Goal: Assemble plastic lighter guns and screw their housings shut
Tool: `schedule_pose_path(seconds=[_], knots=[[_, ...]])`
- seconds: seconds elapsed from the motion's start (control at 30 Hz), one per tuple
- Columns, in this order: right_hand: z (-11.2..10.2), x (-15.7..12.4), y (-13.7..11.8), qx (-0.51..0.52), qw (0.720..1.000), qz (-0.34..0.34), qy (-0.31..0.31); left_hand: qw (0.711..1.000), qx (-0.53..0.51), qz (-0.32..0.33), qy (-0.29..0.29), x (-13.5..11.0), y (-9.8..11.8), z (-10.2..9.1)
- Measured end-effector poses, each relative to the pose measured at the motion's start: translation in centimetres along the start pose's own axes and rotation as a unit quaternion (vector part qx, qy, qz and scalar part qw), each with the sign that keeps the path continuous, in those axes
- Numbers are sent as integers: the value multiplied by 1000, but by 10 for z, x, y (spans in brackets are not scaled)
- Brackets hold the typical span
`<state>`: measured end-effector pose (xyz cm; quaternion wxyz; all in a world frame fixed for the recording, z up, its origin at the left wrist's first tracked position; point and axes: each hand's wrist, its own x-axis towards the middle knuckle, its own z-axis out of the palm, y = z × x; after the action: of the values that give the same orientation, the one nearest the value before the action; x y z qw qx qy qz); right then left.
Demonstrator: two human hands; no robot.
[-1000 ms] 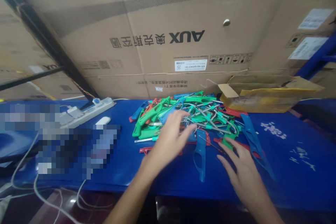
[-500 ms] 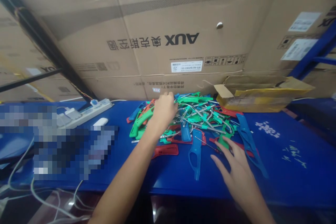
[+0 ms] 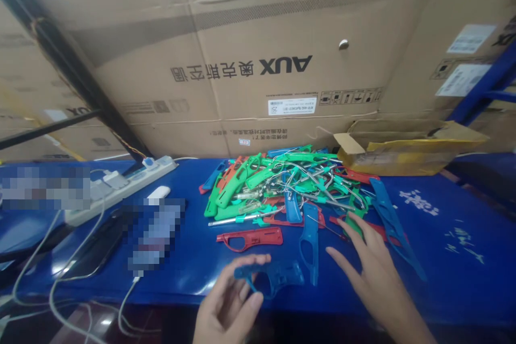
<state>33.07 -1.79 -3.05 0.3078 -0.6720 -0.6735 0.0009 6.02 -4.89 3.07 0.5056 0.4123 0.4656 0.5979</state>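
Note:
My left hand [image 3: 228, 306] is at the near edge of the blue table [image 3: 443, 258], fingers closed on a blue plastic handle shell [image 3: 274, 277]. My right hand [image 3: 371, 269] lies open and flat on the table, fingertips touching the near right side of a pile of green, red and blue plastic handle parts [image 3: 290, 188] mixed with thin metal rods. A red shell [image 3: 250, 237] lies alone in front of the pile. A blue shell [image 3: 309, 242] lies upright-lengthwise between my two hands.
Large cardboard boxes [image 3: 258, 54] wall off the back of the table. An open flat carton [image 3: 407, 153] lies at the back right. At the left are a white power strip [image 3: 121, 183], a dark phone [image 3: 97, 242] and several cables.
My left hand reached to the back of the pile, then drew back to the near edge holding a blue shell. My right hand stayed almost still.

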Motion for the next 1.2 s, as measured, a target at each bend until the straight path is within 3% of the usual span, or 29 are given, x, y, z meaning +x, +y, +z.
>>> schedule_pose_path(seconds=[0.07, 0.17, 0.27, 0.37, 0.47, 0.6, 0.7, 0.8, 0.9, 1.0, 1.1, 1.2], knots=[[-4, 4, -4, -19, 1000, -21, 4, 999, 36, -18, 0, -11, -23, -8], [-23, 23, -13, -78, 993, -92, -9, 990, 118, 6, -72, -6, -41, -21], [-44, 58, -18, -173, 969, -168, -61, 962, 220, 57, -150, 12, -48, -31], [-49, 91, -16, -202, 957, -187, -93, 922, 303, 135, -198, 28, -48, -30], [-39, 110, -12, -219, 950, -196, -103, 911, 321, 187, -177, 33, -44, -20], [-36, 121, -15, -236, 945, -210, -80, 944, 272, 165, -84, 29, -43, -10], [-57, 129, -19, -234, 947, -219, -33, 959, 236, 145, -60, 26, -41, -12], [-86, 133, -26, -227, 946, -230, 22, 951, 256, 167, -38, 22, -29, -9], [-109, 125, -38, -224, 930, -276, 90, 913, 309, 264, -30, 20, -2, 12], [-124, 110, -58, -229, 916, -293, 151, 864, 326, 373, -93, 30, 29, 49], [-135, 96, -80, -217, 916, -291, 169, 835, 354, 402, -128, 52, 53, 83], [-140, 87, -97, -166, 923, -304, 167, 806, 381, 421, -165, 72, 65, 96]])
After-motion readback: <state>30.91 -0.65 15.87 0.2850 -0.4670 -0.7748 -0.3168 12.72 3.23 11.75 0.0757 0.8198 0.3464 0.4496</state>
